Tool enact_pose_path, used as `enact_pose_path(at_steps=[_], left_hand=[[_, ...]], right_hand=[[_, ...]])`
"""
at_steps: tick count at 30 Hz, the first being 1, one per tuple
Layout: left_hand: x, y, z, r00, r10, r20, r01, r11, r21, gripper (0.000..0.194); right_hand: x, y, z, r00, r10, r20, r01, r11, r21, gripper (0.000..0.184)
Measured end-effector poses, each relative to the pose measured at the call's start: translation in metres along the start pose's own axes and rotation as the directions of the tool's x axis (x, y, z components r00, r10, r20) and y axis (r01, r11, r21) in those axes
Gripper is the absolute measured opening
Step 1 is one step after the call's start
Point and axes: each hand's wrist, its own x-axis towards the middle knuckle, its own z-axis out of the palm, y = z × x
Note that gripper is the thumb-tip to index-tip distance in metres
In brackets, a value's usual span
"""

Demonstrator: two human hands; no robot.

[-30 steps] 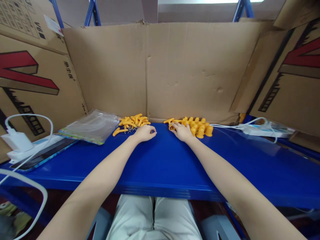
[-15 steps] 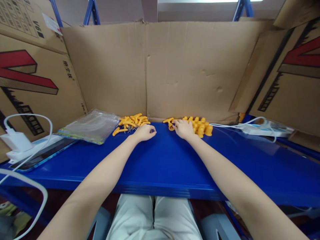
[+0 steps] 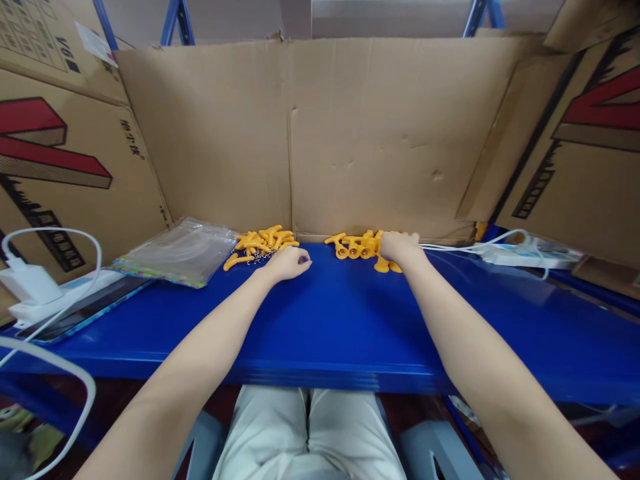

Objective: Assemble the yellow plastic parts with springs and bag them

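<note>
Two heaps of small orange plastic parts lie at the back of the blue table [image 3: 320, 320]. The left heap [image 3: 263, 241] holds T-shaped pieces with small metal chains. The right heap [image 3: 356, 247] holds cup-like pieces. My left hand [image 3: 289, 262] rests on the table just in front of the left heap, fingers curled into a loose pinch, with nothing visible in them. My right hand [image 3: 399, 245] lies on top of the right heap, fingers curled down over the pieces; what they grip is hidden.
A clear plastic bag [image 3: 180, 252] lies at the left, beside a tablet [image 3: 80, 310] and a white charger with cable [image 3: 27, 283]. A white power strip with cables [image 3: 520, 252] sits at the right. Cardboard walls [image 3: 350, 133] enclose the back and sides.
My right hand has moved right, from the left end of the right heap onto its middle, and some pieces now lie spread to its left. My left hand has stayed put.
</note>
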Motion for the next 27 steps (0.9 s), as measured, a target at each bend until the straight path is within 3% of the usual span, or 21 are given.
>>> enact_pose_path(at_steps=[7, 10, 12, 14, 16, 18, 24, 27], left_hand=[[-0.002, 0.008, -0.004, 1.000, -0.017, 0.023, 0.016, 0.999, 0.042, 0.027], [-0.005, 0.011, -0.024, 0.987, -0.155, -0.050, 0.161, 0.968, 0.193, 0.027], [-0.009, 0.005, -0.043, 0.922, -0.362, -0.140, 0.387, 0.886, 0.257, 0.028], [-0.013, -0.008, -0.060, 0.804, -0.559, -0.203, 0.594, 0.758, 0.270, 0.027], [-0.017, -0.025, -0.068, 0.696, -0.679, -0.235, 0.718, 0.643, 0.268, 0.033], [-0.019, -0.041, -0.066, 0.657, -0.727, -0.199, 0.749, 0.600, 0.280, 0.041], [-0.021, -0.069, -0.038, 0.660, -0.735, -0.152, 0.742, 0.607, 0.284, 0.054], [-0.025, -0.081, -0.030, 0.697, -0.702, -0.143, 0.712, 0.657, 0.247, 0.049]], right_hand=[[0.010, -0.012, 0.019, 0.969, -0.244, -0.031, 0.244, 0.944, 0.221, 0.020], [0.013, -0.025, 0.029, 0.948, -0.301, -0.105, 0.319, 0.888, 0.332, 0.018], [0.013, -0.032, 0.034, 0.940, -0.310, -0.143, 0.341, 0.863, 0.372, 0.018], [0.014, -0.036, 0.038, 0.931, -0.321, -0.175, 0.365, 0.849, 0.383, 0.019], [0.014, -0.037, 0.040, 0.921, -0.336, -0.196, 0.387, 0.843, 0.373, 0.019], [0.014, -0.036, 0.041, 0.915, -0.347, -0.206, 0.400, 0.845, 0.355, 0.020], [0.012, -0.036, 0.039, 0.914, -0.355, -0.195, 0.401, 0.863, 0.308, 0.023], [0.012, -0.037, 0.040, 0.912, -0.362, -0.193, 0.407, 0.858, 0.312, 0.024]])
